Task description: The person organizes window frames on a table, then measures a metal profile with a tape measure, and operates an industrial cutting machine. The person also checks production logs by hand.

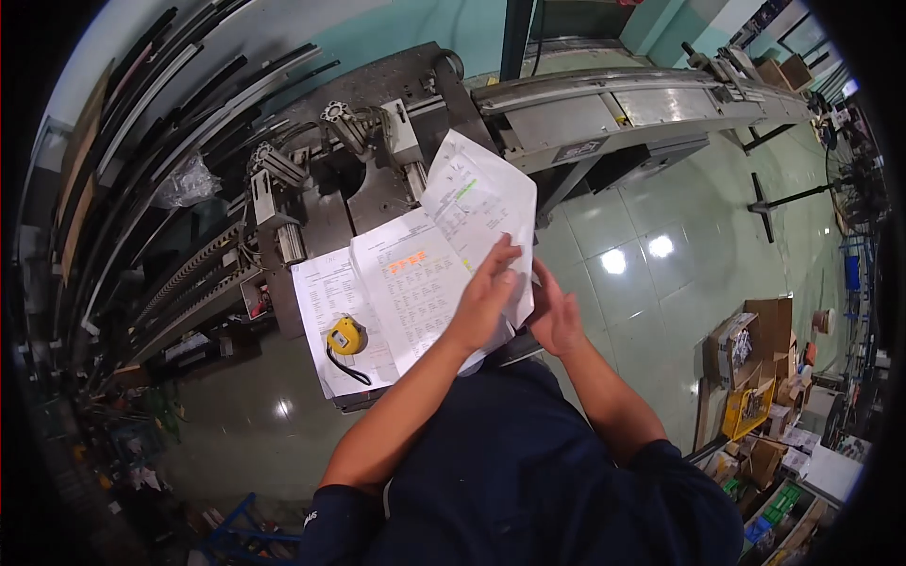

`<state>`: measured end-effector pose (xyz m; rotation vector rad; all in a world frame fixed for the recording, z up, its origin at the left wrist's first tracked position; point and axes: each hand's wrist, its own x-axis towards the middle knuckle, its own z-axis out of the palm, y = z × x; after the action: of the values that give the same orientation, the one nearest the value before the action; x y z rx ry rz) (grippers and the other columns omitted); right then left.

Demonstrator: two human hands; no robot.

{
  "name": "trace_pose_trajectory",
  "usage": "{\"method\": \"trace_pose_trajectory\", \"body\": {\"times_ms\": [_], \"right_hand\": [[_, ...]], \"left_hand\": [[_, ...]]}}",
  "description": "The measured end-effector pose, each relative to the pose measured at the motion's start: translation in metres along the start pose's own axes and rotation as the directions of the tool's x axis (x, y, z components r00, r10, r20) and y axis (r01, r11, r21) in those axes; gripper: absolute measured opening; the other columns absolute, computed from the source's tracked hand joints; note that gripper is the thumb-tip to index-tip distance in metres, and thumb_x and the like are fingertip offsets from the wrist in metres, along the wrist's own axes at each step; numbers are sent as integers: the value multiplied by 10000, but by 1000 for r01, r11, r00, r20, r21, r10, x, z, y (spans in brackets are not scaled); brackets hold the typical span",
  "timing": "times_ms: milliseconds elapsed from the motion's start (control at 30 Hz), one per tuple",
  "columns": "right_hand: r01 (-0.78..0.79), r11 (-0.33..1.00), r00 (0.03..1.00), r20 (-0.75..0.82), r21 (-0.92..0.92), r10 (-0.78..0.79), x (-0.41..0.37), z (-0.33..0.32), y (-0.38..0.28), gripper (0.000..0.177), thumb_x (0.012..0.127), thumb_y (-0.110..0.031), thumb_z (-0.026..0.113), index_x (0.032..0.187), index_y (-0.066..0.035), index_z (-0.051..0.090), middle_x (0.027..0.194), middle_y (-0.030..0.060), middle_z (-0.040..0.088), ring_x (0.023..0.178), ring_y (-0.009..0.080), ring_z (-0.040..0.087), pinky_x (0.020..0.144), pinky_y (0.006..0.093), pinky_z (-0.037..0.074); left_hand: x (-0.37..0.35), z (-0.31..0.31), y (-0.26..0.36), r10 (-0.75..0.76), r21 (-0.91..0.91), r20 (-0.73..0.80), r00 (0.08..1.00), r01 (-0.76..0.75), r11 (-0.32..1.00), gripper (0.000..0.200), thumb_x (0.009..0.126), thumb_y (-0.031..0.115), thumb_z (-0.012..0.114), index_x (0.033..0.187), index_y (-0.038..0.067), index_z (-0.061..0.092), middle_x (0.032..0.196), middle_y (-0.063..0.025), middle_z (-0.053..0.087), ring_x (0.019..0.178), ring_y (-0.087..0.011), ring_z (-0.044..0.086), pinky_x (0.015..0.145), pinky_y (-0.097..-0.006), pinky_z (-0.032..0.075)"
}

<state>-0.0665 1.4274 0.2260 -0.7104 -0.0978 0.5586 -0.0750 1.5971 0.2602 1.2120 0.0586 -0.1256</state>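
Several printed sheets lie over the machine bed in front of me. A sheet with orange marks is in the middle, and a lifted stack with green highlighting tilts up at the right. My left hand rests on the lower part of that stack, its fingers extended. Against the stack's right edge is my right hand, fingers spread and partly behind the paper. On the left sheet sits a yellow tape measure with a black strap.
Metal clamps stand behind the papers. A long metal rail runs to the upper right. Long bars fill the left side. Cardboard boxes and a yellow crate are at the right.
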Motion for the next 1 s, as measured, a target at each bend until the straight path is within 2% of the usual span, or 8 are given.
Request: {"method": "trace_pose_trajectory", "body": {"times_ms": [33, 133, 267, 300, 433, 533, 667, 1000], "right_hand": [[-31, 995, 995, -95, -94, 22, 0, -7, -1, 1106, 827, -526, 828, 1627, -19, 257, 1532, 144, 475, 1401, 292, 491, 1192, 441, 367], [-60, 898, 981, -191, -436, -27, 1, -7, -11, 1013, 832, -338, 855, 1612, -33, 287, 1506, 130, 491, 1383, 256, 493, 1169, 405, 389], [-157, 768, 962, -271, -621, -23, -1, -4, -21, 772, 854, -150, 814, 1503, -1, 423, 1402, 110, 571, 1272, 206, 569, 1055, 361, 485], [-106, 730, 938, -312, -675, -153, 3, -7, -13, 552, 920, -99, 760, 1400, 23, 518, 1288, 104, 643, 1174, 188, 626, 991, 338, 518], [-109, 890, 811, -557, -444, -178, 26, -16, -16, 317, 1037, -95, 644, 1318, 41, 589, 1167, 110, 709, 1062, 188, 684, 930, 318, 544], [-33, 970, 756, -641, -239, -132, 41, -21, -21, 365, 1036, -121, 656, 1345, 55, 575, 1241, 132, 703, 1094, 214, 688, 943, 338, 548], [-14, 992, 738, -670, -127, -76, 52, -44, -20, 429, 1049, -180, 652, 1387, 64, 551, 1307, 165, 681, 1137, 242, 685, 988, 370, 541], [-41, 999, 746, -665, 5, 33, 63, -60, -34, 419, 1032, -197, 659, 1353, 55, 564, 1255, 156, 691, 1117, 260, 698, 950, 402, 578]], "left_hand": [[2, 4, -4, 17, 42, 21, 1000, -18, 999, 508, 1091, 310, 498, 1496, 2, 489, 1691, -240, 289, 1583, -326, 242, 1277, -418, 170], [4, 11, -10, 64, 128, 93, 994, -76, 989, 538, 1098, 322, 488, 1538, 13, 462, 1690, -250, 286, 1586, -356, 240, 1266, -422, 209], [5, 19, -2, 192, 250, 158, 969, -227, 941, 437, 1072, 239, 532, 1459, 38, 554, 1656, -260, 357, 1563, -388, 309, 1235, -407, 294], [3, 18, 3, 216, 263, 171, 961, -256, 930, 414, 1060, 212, 551, 1436, 41, 576, 1646, -263, 374, 1553, -390, 331, 1231, -411, 303], [-16, -6, 11, 292, 540, 80, 953, -288, 791, 287, 985, 103, 639, 1263, 60, 695, 1514, -218, 560, 1452, -381, 491, 1194, -435, 386], [-48, -48, -9, 256, 718, -54, 965, -141, 681, 222, 970, 69, 648, 1174, 42, 731, 1459, -189, 621, 1410, -352, 547, 1170, -411, 419], [-101, -91, -19, 215, 888, -82, 973, -26, 458, 269, 971, 86, 626, 1220, 60, 724, 1469, -181, 613, 1408, -386, 536, 1202, -532, 350], [-119, -92, -22, 192, 952, -75, 978, 13, 306, 352, 877, 144, 726, 1227, 117, 737, 1480, -151, 602, 1426, -394, 502, 1192, -634, 299]]}}
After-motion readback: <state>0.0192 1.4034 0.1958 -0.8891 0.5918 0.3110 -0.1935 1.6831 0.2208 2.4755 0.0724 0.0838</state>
